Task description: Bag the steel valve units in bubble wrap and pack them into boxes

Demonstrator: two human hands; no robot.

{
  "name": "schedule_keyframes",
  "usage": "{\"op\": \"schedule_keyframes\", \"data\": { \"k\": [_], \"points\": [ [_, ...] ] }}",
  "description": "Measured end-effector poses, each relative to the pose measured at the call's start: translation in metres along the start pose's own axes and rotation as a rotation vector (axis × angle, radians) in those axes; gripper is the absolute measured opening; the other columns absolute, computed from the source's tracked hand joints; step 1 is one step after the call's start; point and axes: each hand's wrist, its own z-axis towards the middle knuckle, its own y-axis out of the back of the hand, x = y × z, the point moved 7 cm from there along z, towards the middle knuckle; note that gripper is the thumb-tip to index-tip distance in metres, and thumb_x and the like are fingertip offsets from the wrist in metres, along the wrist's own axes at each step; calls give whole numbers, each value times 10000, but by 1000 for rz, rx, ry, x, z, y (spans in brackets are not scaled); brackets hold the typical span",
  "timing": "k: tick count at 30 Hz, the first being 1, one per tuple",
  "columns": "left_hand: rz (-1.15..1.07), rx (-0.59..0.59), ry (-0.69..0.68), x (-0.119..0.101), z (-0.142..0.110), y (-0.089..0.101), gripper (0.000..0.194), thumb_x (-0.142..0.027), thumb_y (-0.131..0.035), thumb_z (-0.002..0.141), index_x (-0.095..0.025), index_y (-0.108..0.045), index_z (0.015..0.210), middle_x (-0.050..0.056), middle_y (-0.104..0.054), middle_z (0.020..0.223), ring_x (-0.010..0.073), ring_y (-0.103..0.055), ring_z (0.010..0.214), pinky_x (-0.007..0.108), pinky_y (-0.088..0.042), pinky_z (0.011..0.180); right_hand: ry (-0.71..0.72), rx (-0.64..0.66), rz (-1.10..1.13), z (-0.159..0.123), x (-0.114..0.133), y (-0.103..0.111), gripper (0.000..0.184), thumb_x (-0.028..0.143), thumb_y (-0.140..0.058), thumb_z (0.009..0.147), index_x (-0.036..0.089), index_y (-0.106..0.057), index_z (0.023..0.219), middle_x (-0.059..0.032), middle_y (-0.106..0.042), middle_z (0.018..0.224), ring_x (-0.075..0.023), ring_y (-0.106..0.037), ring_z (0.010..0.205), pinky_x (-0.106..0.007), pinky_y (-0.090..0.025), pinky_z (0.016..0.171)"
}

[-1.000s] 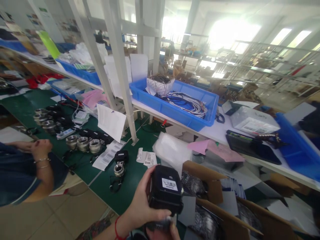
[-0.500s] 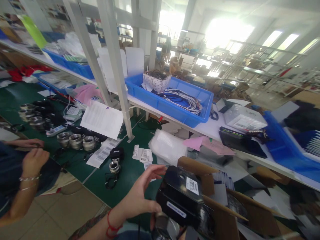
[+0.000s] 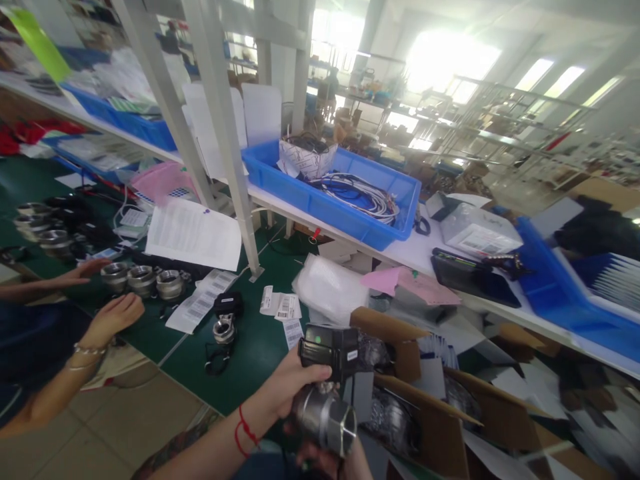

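Note:
A motorized valve (image 3: 327, 420), with a steel body and a black actuator housing on top, is held in front of me. My left hand (image 3: 290, 377) grips the black housing, its thumb across the front. Below, my right hand (image 3: 357, 460) is around the underside of the steel body, most of its fingers hidden or in shadow. The valve's round steel opening faces right. Directly to the right stands an open cardboard box (image 3: 440, 433) with plastic-wrapped parts. A smaller valve with a black top (image 3: 223, 328) sits on the green table (image 3: 200, 370) to the left.
A co-worker's hands (image 3: 117, 313) are at the left, beside several steel valves (image 3: 141, 280). Barcode label sheets (image 3: 287, 307) and bubble wrap (image 3: 330, 288) lie on the table. A blue bin (image 3: 380, 233) of cables stands on the raised shelf, which a white post (image 3: 225, 133) crosses.
The valve has been turned and tilted, so its steel body and opening now show instead of the housing's labelled top. The co-worker's hands have moved apart and nearer the valves.

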Motion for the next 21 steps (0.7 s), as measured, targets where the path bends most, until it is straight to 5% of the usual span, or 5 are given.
{"op": "schedule_keyframes", "data": {
  "k": [3, 6, 11, 14, 21],
  "points": [
    [-11, -143, -14, -5, 0, 9, 619, -300, -898, 532, -162, -571, 1039, 29, -711, 782, 175, -651, 602, 296, -540, 588, 56, -119, 84, -7, 18, 2, 586, 738, -627, 736, 223, -736, 993, -107, -759, 1003, -304, -695, 980, -427, -566, 781],
    [-3, -226, -76, -17, 1, 11, 679, -243, -912, 518, -180, -545, 1086, 8, -712, 785, 162, -653, 602, 272, -543, 578, 88, -183, 83, -14, 23, -3, 609, 759, -593, 756, 276, -700, 1112, -89, -708, 1201, -311, -629, 1147, -455, -538, 873],
    [-46, -323, -62, -18, 4, 15, 637, -247, -900, 571, -174, -559, 1103, 16, -718, 790, 154, -653, 582, 261, -544, 546, 204, -207, -97, -17, 20, -9, 649, 561, -792, 694, 254, -619, 1239, -98, -665, 1273, -302, -591, 1202, -449, -496, 972],
    [-90, -354, -44, -11, 5, 20, 596, -261, -890, 600, -170, -585, 1104, 47, -741, 855, 168, -667, 586, 283, -561, 551, 253, -274, -245, -12, 11, -5, 612, 479, -842, 643, 207, -646, 1156, -99, -705, 1184, -297, -622, 1159, -450, -450, 1050],
    [-263, -275, -19, 6, 8, 22, 601, -429, -891, 590, -119, -640, 1039, 90, -759, 817, 223, -699, 627, 311, -578, 588, 468, -423, -458, -14, 22, -27, 646, 362, -806, 671, 148, -557, 1227, -154, -692, 1203, -303, -667, 1086, -428, -547, 937]
  ]
}}
